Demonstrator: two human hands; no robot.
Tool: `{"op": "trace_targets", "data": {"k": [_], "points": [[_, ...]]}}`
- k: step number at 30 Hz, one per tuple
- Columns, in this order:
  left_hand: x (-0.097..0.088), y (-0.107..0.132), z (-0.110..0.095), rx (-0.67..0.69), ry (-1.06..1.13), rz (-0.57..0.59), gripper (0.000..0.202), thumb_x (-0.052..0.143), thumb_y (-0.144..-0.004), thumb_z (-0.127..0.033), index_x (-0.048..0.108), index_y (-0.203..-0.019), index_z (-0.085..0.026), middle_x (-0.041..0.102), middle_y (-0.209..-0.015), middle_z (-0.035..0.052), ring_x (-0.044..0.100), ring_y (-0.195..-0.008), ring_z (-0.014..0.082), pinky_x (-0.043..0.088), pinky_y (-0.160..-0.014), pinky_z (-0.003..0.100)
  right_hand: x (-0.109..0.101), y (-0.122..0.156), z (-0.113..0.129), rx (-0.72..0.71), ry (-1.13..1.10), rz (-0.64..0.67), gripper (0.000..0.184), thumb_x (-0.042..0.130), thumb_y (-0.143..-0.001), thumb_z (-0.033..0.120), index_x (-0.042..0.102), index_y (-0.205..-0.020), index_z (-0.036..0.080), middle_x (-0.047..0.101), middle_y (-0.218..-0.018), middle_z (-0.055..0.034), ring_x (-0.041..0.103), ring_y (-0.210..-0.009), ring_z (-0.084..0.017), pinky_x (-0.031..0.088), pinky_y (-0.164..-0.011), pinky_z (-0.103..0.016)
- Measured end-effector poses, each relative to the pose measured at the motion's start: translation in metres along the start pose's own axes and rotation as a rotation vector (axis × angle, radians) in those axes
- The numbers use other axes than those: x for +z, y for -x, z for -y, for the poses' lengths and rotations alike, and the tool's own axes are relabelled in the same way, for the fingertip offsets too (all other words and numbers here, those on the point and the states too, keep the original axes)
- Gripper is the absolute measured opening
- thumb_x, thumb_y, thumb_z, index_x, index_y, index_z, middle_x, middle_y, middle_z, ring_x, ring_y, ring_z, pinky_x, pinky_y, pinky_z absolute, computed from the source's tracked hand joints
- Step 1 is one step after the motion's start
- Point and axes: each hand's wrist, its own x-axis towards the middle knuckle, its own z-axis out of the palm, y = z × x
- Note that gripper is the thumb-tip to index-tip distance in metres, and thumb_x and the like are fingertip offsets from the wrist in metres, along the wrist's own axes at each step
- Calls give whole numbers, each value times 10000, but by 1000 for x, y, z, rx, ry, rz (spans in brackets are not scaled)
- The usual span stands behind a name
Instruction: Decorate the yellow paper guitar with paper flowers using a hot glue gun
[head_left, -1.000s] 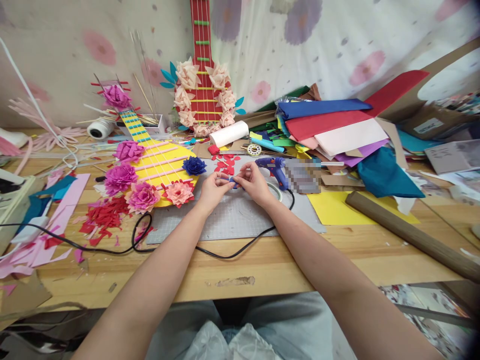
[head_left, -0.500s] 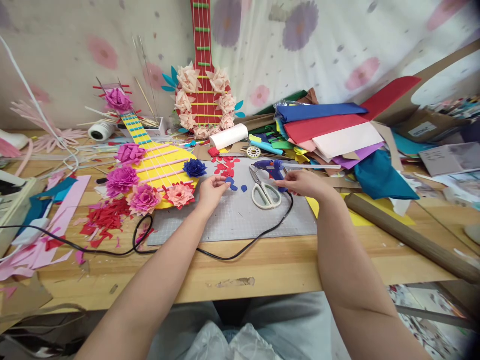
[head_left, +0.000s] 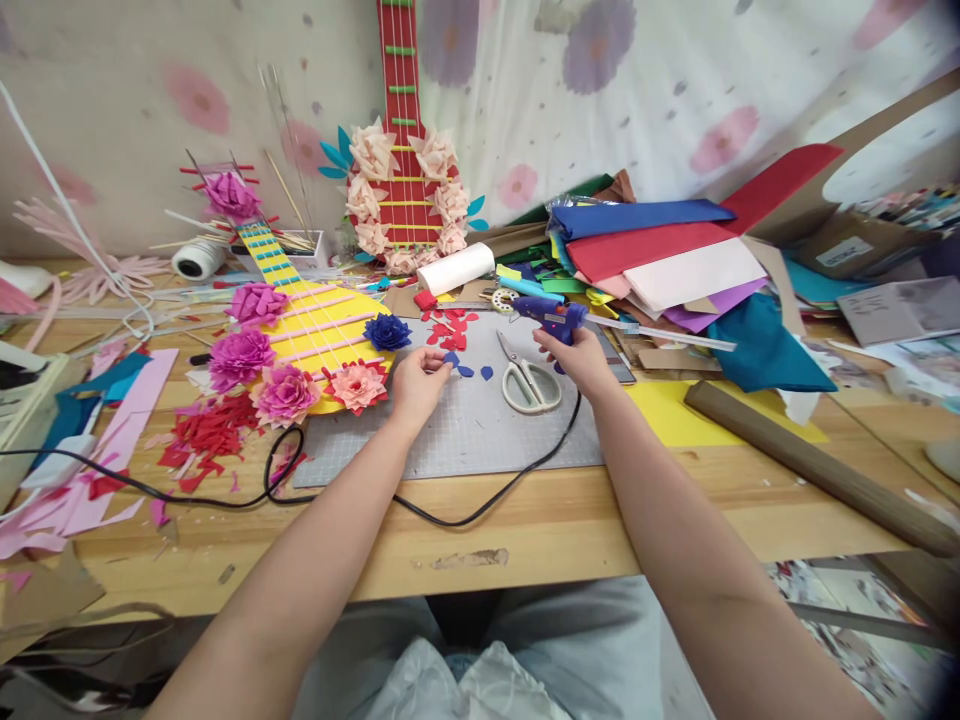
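My left hand [head_left: 420, 384] pinches a small blue paper petal [head_left: 451, 358] above the grey cutting mat [head_left: 457, 440]. Loose blue petals [head_left: 487, 373] lie on the mat beside it. Wrapped around the handle of a blue glue gun [head_left: 553, 314], my right hand [head_left: 576, 352] holds it raised, nozzle to the left, a long glue stick out the back. White-handled scissors [head_left: 531, 386] rest open between the hands. Left of my left hand is a yellow paper guitar [head_left: 322, 330] with pink and purple paper flowers and one blue flower [head_left: 388, 332].
Red petals [head_left: 450, 328] are piled behind the mat. A black cord [head_left: 480, 518] loops across the table front. A red flowered guitar [head_left: 405, 190] leans on the curtain. Stacked coloured paper [head_left: 660, 250] is at back right, a brown roll [head_left: 810, 465] at right. Red scraps [head_left: 214, 435] lie left.
My right hand has closed around the glue gun and lifted it off the mat, with the glue stick now swung out to the right. My left hand has shifted slightly left with the petal.
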Motion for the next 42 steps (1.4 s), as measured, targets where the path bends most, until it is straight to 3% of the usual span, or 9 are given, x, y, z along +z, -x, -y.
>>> {"op": "trace_targets", "data": {"k": [3,7,13,20,34,42], "points": [[0,-2,4,4,-1,3,118,686,-637,-196,621,-734,-178,635,-660,-3,574,-607,121,423,-633,244,-2,12,12,-61,-115,215,445,665,-634,590,618,-740,160,562,-553,-10,479,-471,-112,407,-481,-275],[0,-3,7,-10,32,-1,115,679,-641,-202,615,-733,-175,629,-647,-6,575,-605,121,427,-640,245,4,19,16,-92,-6,369,438,685,-607,607,639,-726,188,539,-516,8,459,-445,-113,400,-431,-275],[0,-3,5,-34,54,-5,119,688,-627,-198,611,-715,-173,620,-638,-13,569,-598,115,423,-630,237,8,16,10,-91,67,373,428,670,-634,600,658,-781,198,545,-539,4,477,-477,-136,418,-464,-297],[1,-3,1,-72,77,-3,108,683,-626,-175,601,-697,-176,598,-599,-23,550,-560,109,410,-599,232,9,18,15,-94,123,356,413,670,-622,602,644,-712,200,534,-516,10,497,-499,-145,432,-497,-298],[0,-2,0,-63,61,-5,110,694,-620,-177,609,-690,-180,601,-585,-23,554,-554,115,409,-590,236,10,20,16,-163,76,358,379,674,-637,570,650,-722,202,574,-561,-2,585,-655,-196,483,-631,-338],[1,-3,1,-73,68,13,120,704,-616,-186,613,-694,-178,619,-600,-15,574,-571,122,413,-598,239,9,21,19,-89,57,372,342,684,-647,523,640,-718,192,588,-596,-12,588,-680,-199,474,-652,-336]]}}
